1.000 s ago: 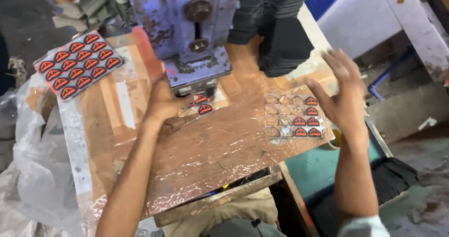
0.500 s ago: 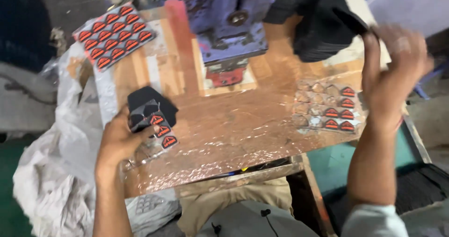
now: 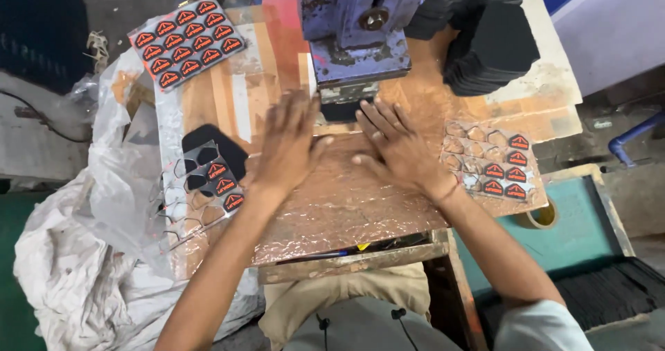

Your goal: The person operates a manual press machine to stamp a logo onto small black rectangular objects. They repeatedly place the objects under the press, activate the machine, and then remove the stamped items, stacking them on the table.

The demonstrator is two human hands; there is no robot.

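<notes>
Crinkled plastic film over a worn wooden worktable (image 3: pixel 360 212), shiny and wrinkled, orange-brown beneath. Left hand (image 3: pixel 287 147) flat and open, fingers spread, palm down on the film just before the chipped blue metal press (image 3: pixel 353 32). Right hand (image 3: pixel 398 147) likewise open and splayed, gripping nothing, fingertips almost at a small black flat piece (image 3: pixel 343 109) under the press head. Clear die-cut sheet with a few red-and-black house-shaped badges (image 3: pixel 495 160) just beside the right wrist, mostly empty cut-outs. Similar part-emptied clear sheet (image 3: pixel 204 185) near the left forearm, over a black foam shape. Full sheet of red-and-black badges (image 3: pixel 185 41) at the far left corner. Stack of black foam pieces (image 3: pixel 495 46) right of the press. Crumpled white plastic sack (image 3: pixel 76 268) hanging off the left edge.
</notes>
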